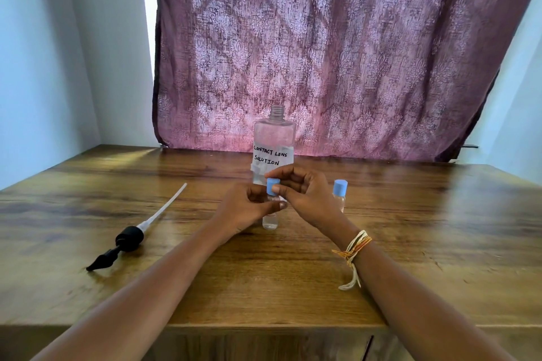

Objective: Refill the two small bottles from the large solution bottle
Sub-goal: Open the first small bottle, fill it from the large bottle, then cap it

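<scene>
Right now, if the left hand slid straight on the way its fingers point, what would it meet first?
The left hand already grips the small clear plastic bottle. Beyond it, probably the right hand pinching the blue cap, though depth is unclear.

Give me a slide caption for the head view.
Left hand steadies small clear bottle; right hand grips its blue cap.

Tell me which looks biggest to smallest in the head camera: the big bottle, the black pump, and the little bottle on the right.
1. Big bottle
2. Pump, lying flat and nearer the camera, so its rank against the big bottle is unsure
3. Little bottle, clearly smallest
</scene>
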